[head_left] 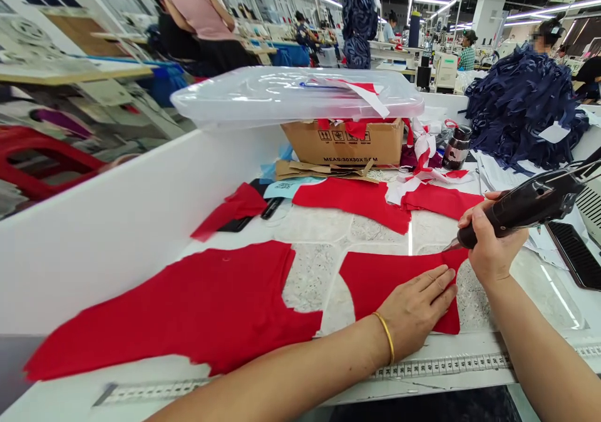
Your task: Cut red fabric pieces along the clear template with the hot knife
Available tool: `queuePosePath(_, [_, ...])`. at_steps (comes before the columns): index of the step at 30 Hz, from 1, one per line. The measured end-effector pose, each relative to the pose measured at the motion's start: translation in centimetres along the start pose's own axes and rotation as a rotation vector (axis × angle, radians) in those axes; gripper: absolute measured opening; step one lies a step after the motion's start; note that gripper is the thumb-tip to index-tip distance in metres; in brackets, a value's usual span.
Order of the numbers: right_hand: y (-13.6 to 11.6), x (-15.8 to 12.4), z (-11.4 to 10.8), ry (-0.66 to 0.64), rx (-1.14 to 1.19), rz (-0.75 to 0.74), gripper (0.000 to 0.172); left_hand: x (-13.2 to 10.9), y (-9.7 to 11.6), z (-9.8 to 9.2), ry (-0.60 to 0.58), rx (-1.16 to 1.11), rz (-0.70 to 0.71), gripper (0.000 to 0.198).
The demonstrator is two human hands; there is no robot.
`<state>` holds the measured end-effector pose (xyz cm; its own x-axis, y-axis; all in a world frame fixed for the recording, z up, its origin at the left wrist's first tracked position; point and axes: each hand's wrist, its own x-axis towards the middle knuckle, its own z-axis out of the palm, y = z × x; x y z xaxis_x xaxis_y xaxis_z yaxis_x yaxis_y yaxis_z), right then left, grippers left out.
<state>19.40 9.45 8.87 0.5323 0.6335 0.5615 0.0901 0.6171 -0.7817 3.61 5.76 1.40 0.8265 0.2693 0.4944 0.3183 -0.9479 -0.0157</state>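
My left hand [416,312], with a yellow bangle at the wrist, lies flat with its fingers stretched over a cut red fabric piece [375,281]. My right hand [495,247] is wrapped round a black handheld electric tool [530,203] with a narrow metal tip. The tip points down to the left and meets the fabric's upper edge near its right end; whether it presses into the cloth I cannot tell. Left of this piece lies a larger stack of red fabric pieces [188,309]. Two more red pieces [352,200] [441,201] rest farther back.
A measuring tape [446,367] runs along the front edge. Behind stand a cardboard box [342,143], a clear plastic lid [263,93] and a dark jar [456,148]. Navy fabric strips [521,109] are heaped at back right, above a black phone [575,256]. A white wall [117,221] borders the left.
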Motion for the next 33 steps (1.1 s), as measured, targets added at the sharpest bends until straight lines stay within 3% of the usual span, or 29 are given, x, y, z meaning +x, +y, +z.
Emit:
queuePosePath(10, [0.3, 1.1, -1.3, 0.055, -0.104, -0.020, 0.029, -0.6, -0.1, 0.6, -0.051, -0.061, 0.007, 0.038])
queuePosePath(17, [0.2, 0.9, -0.9, 0.089, -0.103, -0.017, 0.023, -0.5, -0.2, 0.7, -0.014, -0.058, 0.008, 0.035])
queuePosePath(26, [0.1, 2.4, -2.8, 0.150, -0.150, -0.086, 0.027, -0.6, -0.2, 1.0, -0.029, -0.067, 0.003, 0.038])
queuePosePath(33, [0.8, 2.7, -2.9, 0.178, -0.170, -0.069, 0.026, -0.6, -0.2, 0.8, -0.005, -0.066, 0.005, 0.036])
